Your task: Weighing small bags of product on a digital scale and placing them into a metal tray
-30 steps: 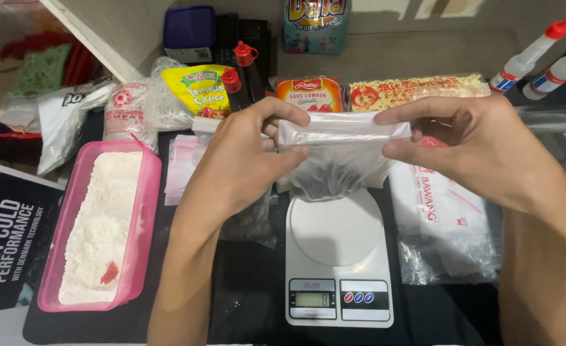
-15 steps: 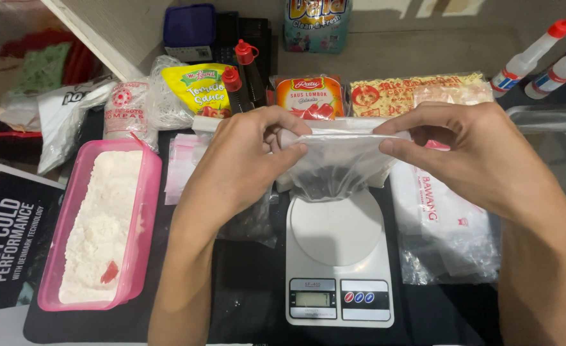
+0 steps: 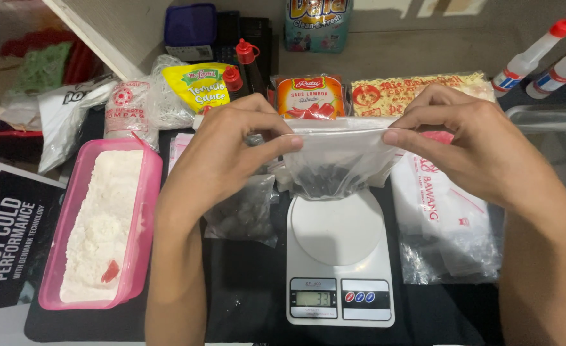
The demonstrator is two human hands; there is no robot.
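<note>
A small clear plastic bag (image 3: 337, 160) with dark grains at its bottom hangs over the back edge of a white kitchen scale (image 3: 337, 256). My left hand (image 3: 228, 157) pinches the bag's top left corner between thumb and forefinger. My right hand (image 3: 468, 147) pinches the top right corner, stretching the top edge flat. The bag's bottom rests at the rim of the scale's round plate. A second clear bag (image 3: 244, 211) of dark grains lies under my left wrist, left of the scale.
A pink tub (image 3: 145, 211) of white powder with a red scoop stands at left. Sauce pouches (image 3: 201, 86), red-capped bottles (image 3: 235, 77), a noodle packet (image 3: 411, 90) line the back. Empty plastic bags (image 3: 443, 224) lie right of the scale; two white squeeze bottles (image 3: 526, 61) at far right.
The folded top of the bag has been unrolled and pulled flat between both hands. My left hand shifted slightly left, uncovering the second bag of grains. The scale's display changed.
</note>
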